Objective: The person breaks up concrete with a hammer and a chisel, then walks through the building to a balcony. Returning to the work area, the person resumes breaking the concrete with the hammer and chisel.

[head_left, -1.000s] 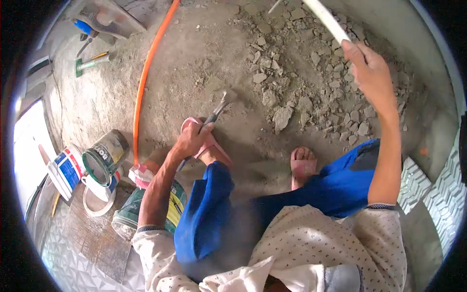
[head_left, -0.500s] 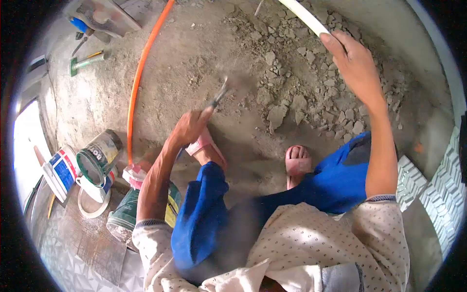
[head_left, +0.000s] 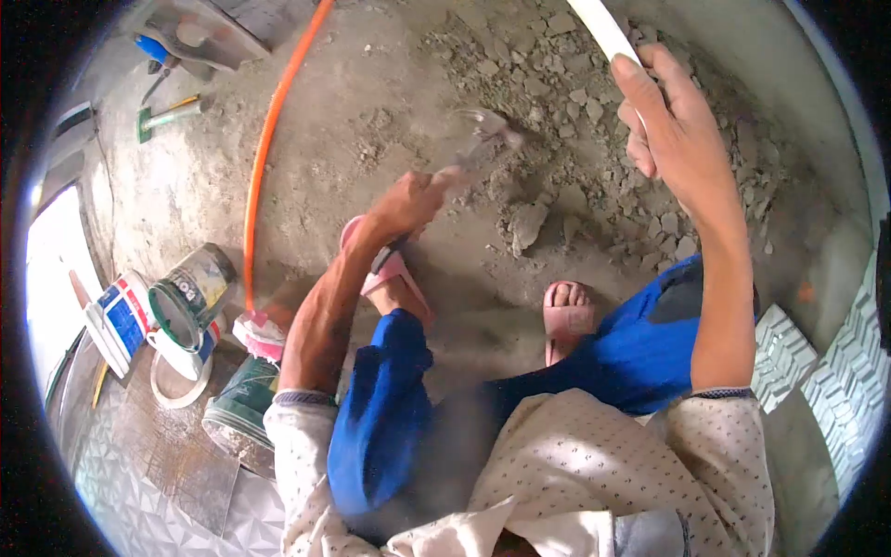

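My left hand (head_left: 408, 202) is closed around the handle of a hammer (head_left: 486, 137). The hammer's head is smeared by motion, over the dusty floor at the left edge of the rubble (head_left: 566, 121). At the upper right, my right hand (head_left: 673, 121) grips the near end of a white pipe (head_left: 601, 26), which runs up out of view. Broken grey chunks and dust lie below and around the pipe. Each of my feet wears a pink sandal (head_left: 568, 320).
An orange hose (head_left: 269, 139) crosses the floor on the left. Several buckets stand beyond my left arm, among them a green bucket (head_left: 243, 399). A trowel (head_left: 172, 56) and a green-headed tool (head_left: 167, 117) lie upper left. Patterned tiles (head_left: 781, 357) lean at right.
My left hand has moved up and to the right with the hammer, its head now nearer the rubble. My right hand and the white pipe have shifted slightly right.
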`<act>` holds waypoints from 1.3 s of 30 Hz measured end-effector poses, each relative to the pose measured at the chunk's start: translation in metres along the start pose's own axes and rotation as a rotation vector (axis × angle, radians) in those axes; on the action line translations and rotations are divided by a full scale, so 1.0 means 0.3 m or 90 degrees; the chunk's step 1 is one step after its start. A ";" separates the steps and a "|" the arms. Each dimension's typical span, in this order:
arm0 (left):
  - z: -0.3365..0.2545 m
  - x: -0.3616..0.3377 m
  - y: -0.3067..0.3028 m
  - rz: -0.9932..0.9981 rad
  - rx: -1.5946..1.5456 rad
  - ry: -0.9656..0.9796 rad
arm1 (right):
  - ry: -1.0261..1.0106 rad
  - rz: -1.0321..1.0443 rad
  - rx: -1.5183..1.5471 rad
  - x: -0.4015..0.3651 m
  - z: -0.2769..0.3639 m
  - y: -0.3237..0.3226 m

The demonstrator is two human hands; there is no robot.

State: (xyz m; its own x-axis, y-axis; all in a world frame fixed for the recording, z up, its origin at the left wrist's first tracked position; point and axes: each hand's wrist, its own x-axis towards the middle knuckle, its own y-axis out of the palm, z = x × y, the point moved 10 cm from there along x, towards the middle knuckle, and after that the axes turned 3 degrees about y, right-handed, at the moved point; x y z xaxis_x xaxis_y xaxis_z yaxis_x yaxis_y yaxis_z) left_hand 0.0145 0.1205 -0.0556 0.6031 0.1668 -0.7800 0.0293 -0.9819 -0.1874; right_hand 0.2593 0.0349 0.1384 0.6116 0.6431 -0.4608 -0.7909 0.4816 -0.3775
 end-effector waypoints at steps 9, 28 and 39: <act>0.225 -0.086 -0.004 -0.080 0.215 -0.079 | 0.023 -0.048 0.040 -0.110 0.049 -0.064; 0.114 -0.062 -0.036 -0.099 0.235 0.008 | 0.050 -0.088 0.086 -0.119 0.020 -0.155; -0.235 0.080 0.012 -0.072 0.217 0.146 | 0.076 -0.097 0.121 -0.123 0.011 -0.199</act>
State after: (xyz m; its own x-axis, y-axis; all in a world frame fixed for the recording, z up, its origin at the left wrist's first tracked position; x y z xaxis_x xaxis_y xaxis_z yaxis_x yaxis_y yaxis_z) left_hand 0.0854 0.1147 -0.0328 0.7737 0.2103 -0.5976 -0.1361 -0.8661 -0.4810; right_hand 0.2840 -0.0156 0.1806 0.7133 0.4856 -0.5053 -0.6723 0.6779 -0.2976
